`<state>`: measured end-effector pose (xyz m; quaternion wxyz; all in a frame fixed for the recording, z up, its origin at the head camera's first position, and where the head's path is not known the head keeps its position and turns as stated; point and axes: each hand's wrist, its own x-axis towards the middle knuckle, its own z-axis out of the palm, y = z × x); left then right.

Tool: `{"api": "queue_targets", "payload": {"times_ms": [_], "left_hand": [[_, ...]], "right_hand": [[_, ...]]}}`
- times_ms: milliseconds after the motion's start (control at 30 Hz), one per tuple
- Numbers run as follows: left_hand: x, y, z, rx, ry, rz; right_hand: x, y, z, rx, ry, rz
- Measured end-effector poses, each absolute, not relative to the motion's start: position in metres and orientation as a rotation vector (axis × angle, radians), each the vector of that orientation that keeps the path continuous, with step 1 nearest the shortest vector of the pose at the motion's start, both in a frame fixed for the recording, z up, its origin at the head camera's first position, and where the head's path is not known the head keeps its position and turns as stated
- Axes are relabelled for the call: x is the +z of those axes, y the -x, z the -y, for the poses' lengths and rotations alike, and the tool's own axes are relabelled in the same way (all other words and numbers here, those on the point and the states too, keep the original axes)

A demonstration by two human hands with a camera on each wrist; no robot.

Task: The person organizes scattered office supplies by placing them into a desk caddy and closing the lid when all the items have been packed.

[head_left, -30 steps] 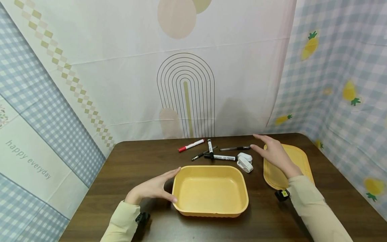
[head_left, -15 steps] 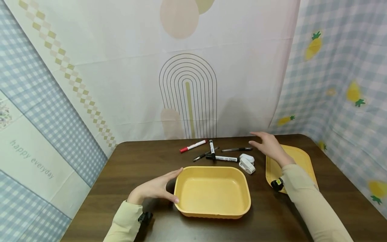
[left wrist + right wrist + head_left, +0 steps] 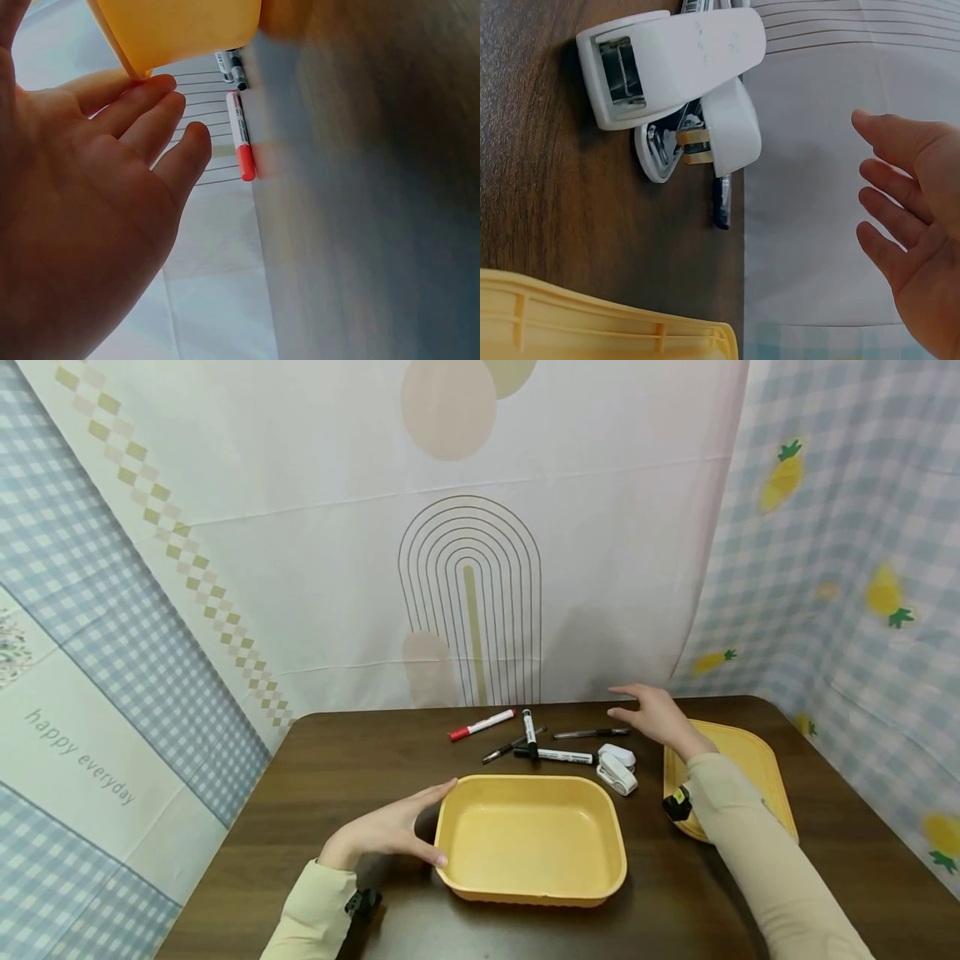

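A yellow rectangular box [image 3: 531, 839], open at the top, stands on the dark table. My left hand [image 3: 390, 831] spans its left end, with the thumb on the rim near the front corner and the fingertips by the back corner. In the left wrist view, those fingers [image 3: 154, 112] are loosely extended against the box wall [image 3: 187, 30]. My right hand [image 3: 656, 718] hovers above the table's back right, holding nothing, thumb and fingers apart. Closest to it are a dark clear-barrelled pen [image 3: 591, 734] and two white stapler-like gadgets [image 3: 675, 64].
Behind the box lie a red-capped marker [image 3: 482, 725], two black-capped markers, one of them upper [image 3: 529, 731] across the other [image 3: 562, 757], and another pen [image 3: 502, 750]. A yellow lid [image 3: 750, 760] lies at the right, partly under the right forearm. Curtains hang beyond the table's back edge.
My right hand has drifted left and slightly back, away from the lid towards the pens. The left hand stays at the box. The whole head view has shifted a little.
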<state>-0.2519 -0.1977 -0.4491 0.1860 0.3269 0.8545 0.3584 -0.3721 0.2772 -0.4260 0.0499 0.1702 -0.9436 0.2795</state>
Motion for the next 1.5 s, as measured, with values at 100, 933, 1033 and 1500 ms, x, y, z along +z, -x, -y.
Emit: {"api": "queue_targets", "payload": {"times_ms": [100, 933, 1033, 1500], "left_hand": [[-0.449, 0.252, 0.197, 1.01, -0.924, -2.404], [-0.45, 0.25, 0.197, 0.933, -0.99, -2.451], [-0.452, 0.249, 0.198, 0.917, -1.001, -2.476], [-0.458, 0.248, 0.199, 0.912, -1.003, -2.503]], "right_hand": [[-0.43, 0.374, -0.28, 0.877, -0.509, 2.882], [-0.471, 0.388, -0.301, 0.882, -0.445, 2.97], [-0.472, 0.386, -0.301, 0.894, -0.457, 2.973], [-0.483, 0.39, -0.296, 0.892, -0.52, 3.0]]}}
